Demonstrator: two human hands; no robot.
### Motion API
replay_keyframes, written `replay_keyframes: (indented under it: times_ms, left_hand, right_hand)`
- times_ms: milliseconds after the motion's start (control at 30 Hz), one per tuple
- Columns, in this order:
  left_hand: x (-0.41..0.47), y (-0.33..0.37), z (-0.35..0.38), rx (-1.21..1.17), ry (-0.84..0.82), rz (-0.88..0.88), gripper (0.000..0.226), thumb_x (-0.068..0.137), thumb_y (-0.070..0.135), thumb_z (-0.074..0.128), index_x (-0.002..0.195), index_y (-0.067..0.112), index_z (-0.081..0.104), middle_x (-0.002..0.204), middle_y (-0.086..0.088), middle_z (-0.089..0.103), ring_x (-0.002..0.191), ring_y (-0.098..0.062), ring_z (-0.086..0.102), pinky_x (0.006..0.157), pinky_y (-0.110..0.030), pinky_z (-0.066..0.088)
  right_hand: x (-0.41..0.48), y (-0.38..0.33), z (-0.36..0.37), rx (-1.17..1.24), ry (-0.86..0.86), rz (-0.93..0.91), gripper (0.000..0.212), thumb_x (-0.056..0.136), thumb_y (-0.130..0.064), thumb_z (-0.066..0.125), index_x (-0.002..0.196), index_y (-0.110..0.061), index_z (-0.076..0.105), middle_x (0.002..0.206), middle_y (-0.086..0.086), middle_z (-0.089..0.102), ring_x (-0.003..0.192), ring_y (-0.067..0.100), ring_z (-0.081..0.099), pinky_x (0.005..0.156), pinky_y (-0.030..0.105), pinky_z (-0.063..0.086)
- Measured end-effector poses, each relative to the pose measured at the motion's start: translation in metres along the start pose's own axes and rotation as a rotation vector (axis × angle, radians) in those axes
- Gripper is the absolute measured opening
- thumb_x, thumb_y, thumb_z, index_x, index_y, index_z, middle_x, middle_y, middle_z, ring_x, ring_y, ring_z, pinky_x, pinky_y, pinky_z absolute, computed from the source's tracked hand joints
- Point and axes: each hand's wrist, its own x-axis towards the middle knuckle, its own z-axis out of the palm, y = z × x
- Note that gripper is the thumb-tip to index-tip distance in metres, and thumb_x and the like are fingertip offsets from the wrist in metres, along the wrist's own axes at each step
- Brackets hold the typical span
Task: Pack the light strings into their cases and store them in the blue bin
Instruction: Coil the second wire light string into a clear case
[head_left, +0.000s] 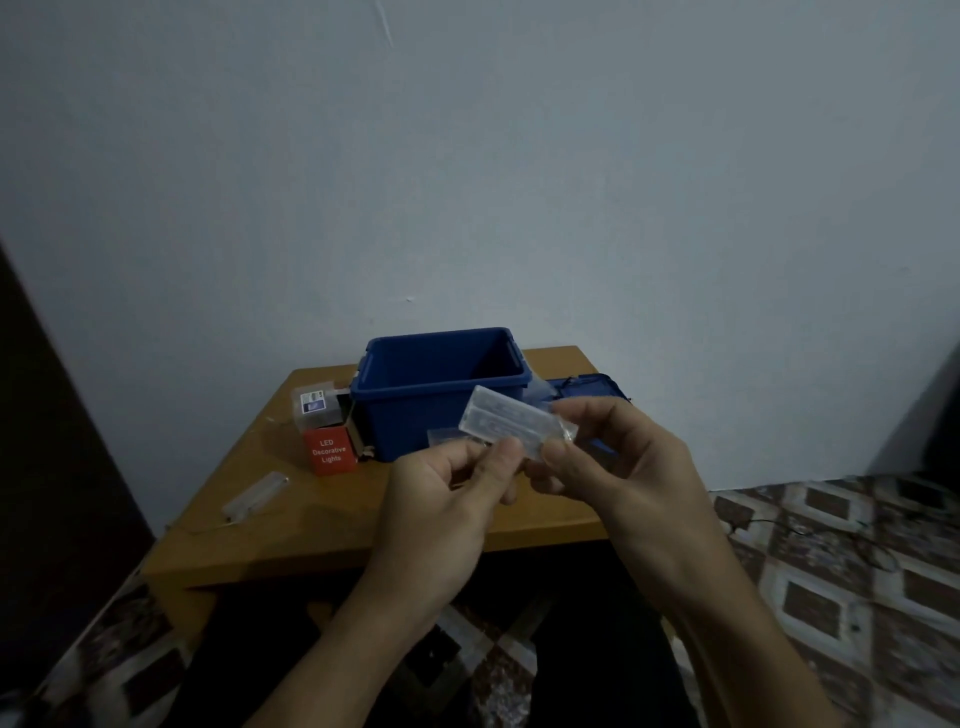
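You hold a clear case (511, 422) in both hands above the counter's (291, 519) near edge, in front of the bin (410, 410). Your left hand (447, 499) has its grip pinched on the case's near left end; your right hand (613, 467) has its grip closed on the right end. The open bin stands at the counter's back edge. A red box (330, 450) sits just left of it, and another clear case (254, 496) lies near the left edge.
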Motion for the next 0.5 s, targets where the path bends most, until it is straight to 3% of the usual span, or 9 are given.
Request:
replay_keyframes:
  times_ms: [133, 233, 367, 500]
  left_hand:
    - [-0.001, 0.006, 0.002, 0.052, 0.011, 0.024, 0.037, 0.093, 0.036, 0.062, 0.064, 0.015, 0.065, 0.042, 0.012, 0.046, 0.039, -0.001, 0.041, 0.05, -0.019, 0.03]
    - [-0.002, 0.012, 0.0, 0.079, -0.015, -0.041, 0.038, 0.093, 0.038, 0.062, 0.073, 0.007, 0.069, 0.045, 0.012, 0.05, 0.041, 0.0, 0.045, 0.052, -0.022, 0.031]
    - [-0.003, 0.021, -0.009, 0.134, -0.141, -0.161, 0.033, 0.093, 0.038, 0.062, 0.077, 0.011, 0.074, 0.055, 0.008, 0.055, 0.043, 0.002, 0.045, 0.053, -0.024, 0.031]
    - [-0.009, 0.031, -0.017, 0.154, -0.254, -0.237, 0.03, 0.094, 0.036, 0.061, 0.081, 0.011, 0.072, 0.049, 0.007, 0.045, 0.04, -0.005, 0.035, 0.045, -0.019, 0.028]
  right_hand:
    - [0.0, 0.0, -0.003, -0.071, -0.022, -0.008, 0.033, 0.087, -0.02, 0.071, 0.119, -0.016, 0.068, 0.097, 0.003, 0.074, 0.086, 0.021, 0.074, 0.077, 0.034, 0.061]
    - [-0.001, 0.0, -0.004, -0.145, -0.003, -0.028, 0.028, 0.09, -0.019, 0.07, 0.118, -0.02, 0.069, 0.095, 0.003, 0.074, 0.082, 0.018, 0.073, 0.077, 0.035, 0.061]
    - [0.0, 0.003, -0.004, -0.226, 0.049, -0.063, 0.026, 0.092, -0.017, 0.07, 0.117, -0.023, 0.069, 0.092, 0.002, 0.073, 0.085, 0.017, 0.073, 0.079, 0.04, 0.062]
    - [0.002, 0.008, -0.003, -0.276, 0.071, -0.063, 0.027, 0.092, -0.02, 0.07, 0.118, -0.027, 0.068, 0.096, -0.001, 0.072, 0.09, 0.017, 0.072, 0.082, 0.044, 0.061]
